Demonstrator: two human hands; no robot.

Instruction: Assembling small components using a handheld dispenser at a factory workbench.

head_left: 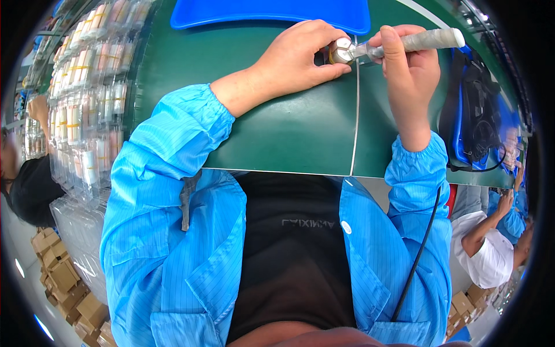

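Note:
My left hand [292, 56] reaches over the green tabletop, thumb and fingers curled round a small bundle of white-ended cylinders [343, 51]. A yellowish band shows at the bundle's side. In my right hand [409, 72] is a tool with a thick, pale wrapped handle [432, 40], gripped like a pen. The tool's narrow, shiny front end points left and meets, or nearly meets, the white ends of the bundle. Its exact kind does not show.
A blue tray [272, 14] lies beyond my hands. Stacked clear plastic trays [87, 75] of banded cylinders stand at the left. At the right is a black bag-like item [483, 110] by a blue bin. Cardboard boxes [60, 272] and other people are near both sides.

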